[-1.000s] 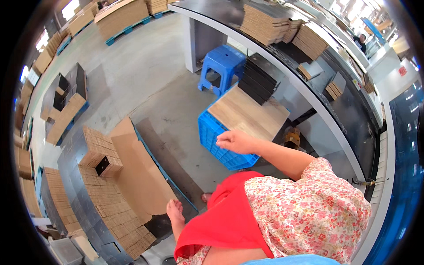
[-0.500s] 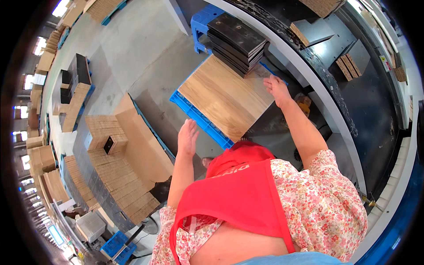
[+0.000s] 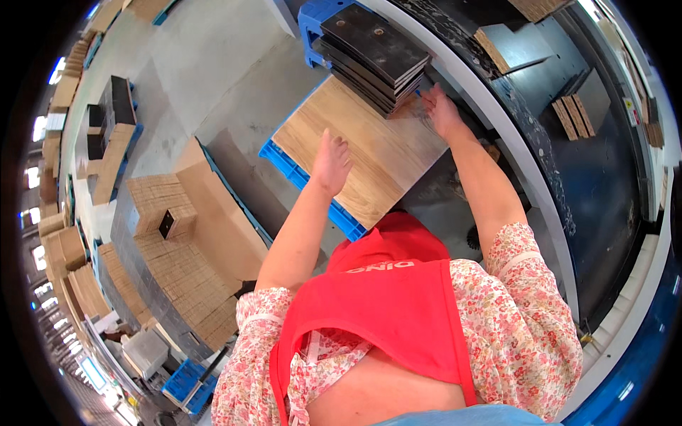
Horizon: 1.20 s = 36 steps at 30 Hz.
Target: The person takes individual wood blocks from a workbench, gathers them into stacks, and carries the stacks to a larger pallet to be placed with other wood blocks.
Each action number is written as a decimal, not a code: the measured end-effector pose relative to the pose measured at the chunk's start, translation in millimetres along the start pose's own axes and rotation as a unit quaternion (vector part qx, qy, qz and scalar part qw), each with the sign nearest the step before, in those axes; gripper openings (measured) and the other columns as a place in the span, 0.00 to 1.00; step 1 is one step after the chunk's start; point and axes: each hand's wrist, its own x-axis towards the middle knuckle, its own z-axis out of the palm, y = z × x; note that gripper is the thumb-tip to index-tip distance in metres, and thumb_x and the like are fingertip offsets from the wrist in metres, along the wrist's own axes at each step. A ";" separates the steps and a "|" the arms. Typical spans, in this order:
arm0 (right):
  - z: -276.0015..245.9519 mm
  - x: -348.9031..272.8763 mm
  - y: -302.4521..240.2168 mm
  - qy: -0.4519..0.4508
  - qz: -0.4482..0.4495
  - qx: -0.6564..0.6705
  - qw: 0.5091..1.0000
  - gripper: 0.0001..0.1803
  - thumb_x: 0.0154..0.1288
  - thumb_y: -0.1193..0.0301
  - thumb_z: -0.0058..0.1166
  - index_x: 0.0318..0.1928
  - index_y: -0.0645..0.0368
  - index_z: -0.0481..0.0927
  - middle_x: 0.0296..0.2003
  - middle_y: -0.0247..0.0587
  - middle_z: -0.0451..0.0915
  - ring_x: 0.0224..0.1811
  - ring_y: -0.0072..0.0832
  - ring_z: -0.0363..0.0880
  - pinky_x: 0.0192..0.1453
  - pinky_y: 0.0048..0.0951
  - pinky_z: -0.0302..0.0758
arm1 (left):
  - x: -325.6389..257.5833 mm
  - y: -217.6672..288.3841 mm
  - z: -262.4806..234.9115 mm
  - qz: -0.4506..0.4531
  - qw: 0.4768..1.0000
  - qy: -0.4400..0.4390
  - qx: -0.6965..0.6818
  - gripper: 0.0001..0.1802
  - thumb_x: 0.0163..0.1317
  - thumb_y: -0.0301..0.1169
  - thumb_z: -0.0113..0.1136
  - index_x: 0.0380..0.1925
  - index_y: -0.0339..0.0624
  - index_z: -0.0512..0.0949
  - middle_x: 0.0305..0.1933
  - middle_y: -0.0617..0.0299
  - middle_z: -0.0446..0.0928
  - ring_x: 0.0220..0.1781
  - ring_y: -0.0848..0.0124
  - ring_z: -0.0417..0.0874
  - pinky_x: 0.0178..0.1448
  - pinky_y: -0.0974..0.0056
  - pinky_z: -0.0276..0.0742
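Here I am, leaning in over the board (image 3: pixel 369 160), and look at my left hand (image 3: pixel 332 163): up above the board's left part, fingers loosely parted, nothing in them, so they bear no load! Over on the board's far right, my right hand (image 3: pixel 442 112) is by the end of the dark stack (image 3: pixel 375 46), fingers half open and a little apart; I see nothing held, and whether a fingertip touches the stack I cannot tell!

And that stack, what a spot: on the board's far edge, its pieces laid flat one on another, likely to keep them together. Under the board, the blue crate (image 3: pixel 284 160); I'd say the board lies across it to make a flat, raised rest. Beyond the board, the stool (image 3: pixel 310 35); right of it, the bench (image 3: pixel 543 121) with offcuts (image 3: pixel 574 116); left of it, a big pile (image 3: pixel 188 277), packed tight, probably for steadiness
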 end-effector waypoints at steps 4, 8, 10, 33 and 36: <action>4.0 43.2 -0.7 -0.008 0.024 0.008 1.000 0.34 0.73 0.46 0.39 0.66 0.61 0.65 0.62 0.44 0.72 0.67 0.33 0.65 0.71 0.35 0.56 | 24.9 8.6 31.4 -0.015 1.000 -0.003 -0.015 0.52 0.65 0.66 0.37 0.73 0.35 0.38 0.79 0.48 0.37 0.80 0.57 0.39 0.79 0.53 0.39; 8.9 79.3 11.4 -0.135 0.061 0.027 0.989 0.27 0.72 0.44 0.39 0.54 0.51 0.77 0.46 0.29 0.80 0.47 0.25 0.74 0.57 0.31 0.65 | 64.3 15.7 63.3 0.003 0.998 0.048 -0.038 0.53 0.64 0.68 0.36 0.73 0.37 0.39 0.79 0.51 0.38 0.80 0.59 0.38 0.79 0.52 0.37; 18.9 79.2 11.0 -0.169 0.060 -0.007 0.984 0.25 0.72 0.45 0.39 0.51 0.50 0.78 0.41 0.26 0.80 0.44 0.23 0.75 0.57 0.30 0.65 | 80.0 12.5 67.9 0.001 0.994 0.089 -0.060 0.53 0.63 0.69 0.35 0.74 0.40 0.40 0.79 0.54 0.40 0.80 0.60 0.39 0.79 0.52 0.36; 0.1 -93.5 96.4 -0.219 0.208 -0.002 0.953 0.25 0.74 0.57 0.37 0.59 0.61 0.74 0.54 0.39 0.78 0.52 0.26 0.78 0.56 0.28 0.73 | -16.2 -46.4 51.7 -0.045 0.981 -0.079 -0.173 0.37 0.71 0.61 0.28 0.66 0.48 0.65 0.63 0.60 0.73 0.65 0.66 0.72 0.67 0.58 0.69; 21.7 -103.1 50.7 -0.266 0.251 0.025 0.930 0.23 0.74 0.57 0.41 0.58 0.60 0.75 0.50 0.39 0.80 0.52 0.28 0.79 0.54 0.28 0.76 | -19.2 -51.1 44.7 -0.021 0.973 -0.106 -0.204 0.34 0.73 0.55 0.30 0.67 0.44 0.64 0.64 0.56 0.72 0.64 0.65 0.73 0.68 0.60 0.69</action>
